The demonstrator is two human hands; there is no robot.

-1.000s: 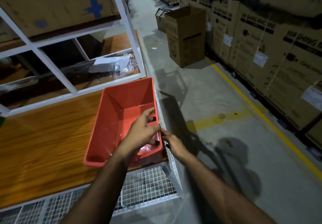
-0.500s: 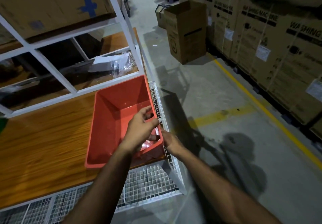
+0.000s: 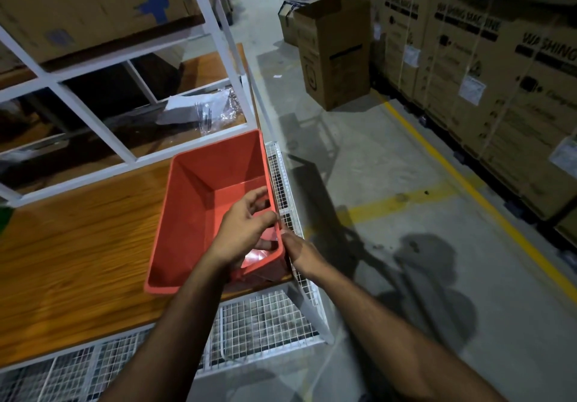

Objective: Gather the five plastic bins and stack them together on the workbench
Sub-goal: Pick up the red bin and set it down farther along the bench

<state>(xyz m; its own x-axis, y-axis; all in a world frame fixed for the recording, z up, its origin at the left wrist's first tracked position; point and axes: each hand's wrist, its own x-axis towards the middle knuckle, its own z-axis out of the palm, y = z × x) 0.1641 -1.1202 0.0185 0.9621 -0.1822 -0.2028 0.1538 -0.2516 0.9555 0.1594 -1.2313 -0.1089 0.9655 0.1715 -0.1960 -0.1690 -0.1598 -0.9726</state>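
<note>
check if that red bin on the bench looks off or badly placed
The red bin sits skewed at the right end of the workbench, its near right corner at or past the edge. Both hands, left and right, grip that corner. No cracks or spills are visible.

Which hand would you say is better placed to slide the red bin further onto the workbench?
Probably the left hand: it reaches inside the red bin, while the right hand stays outside its corner.

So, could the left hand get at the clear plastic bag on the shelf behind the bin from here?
Probably not yet. The left hand is busy at the red plastic bin, and the white metal shelf frame crosses in front of the clear plastic bag.
</note>
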